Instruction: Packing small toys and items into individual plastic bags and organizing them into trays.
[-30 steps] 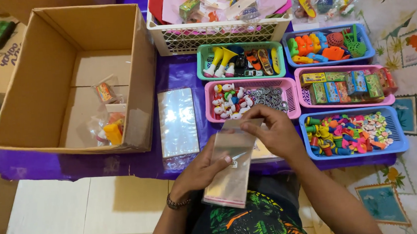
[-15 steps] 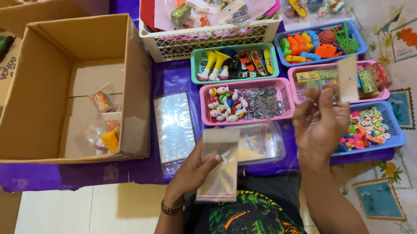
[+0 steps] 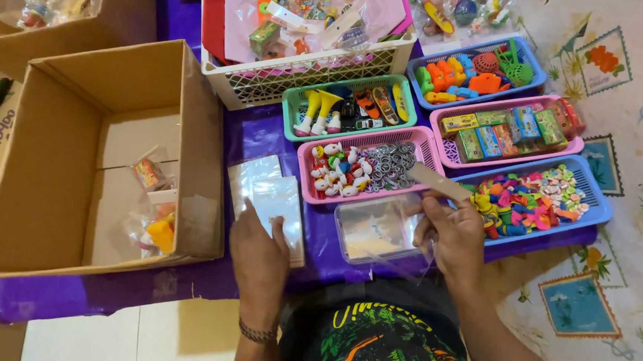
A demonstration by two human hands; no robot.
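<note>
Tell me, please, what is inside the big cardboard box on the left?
The cardboard box holds a few small clear packets of toys near its right wall, on a mostly bare floor. The near wall hides whatever lies just behind it.

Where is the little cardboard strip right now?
In the head view, the cardboard strip is pinched in the right hand, right of centre, between the pink tray and the blue tray.
</note>
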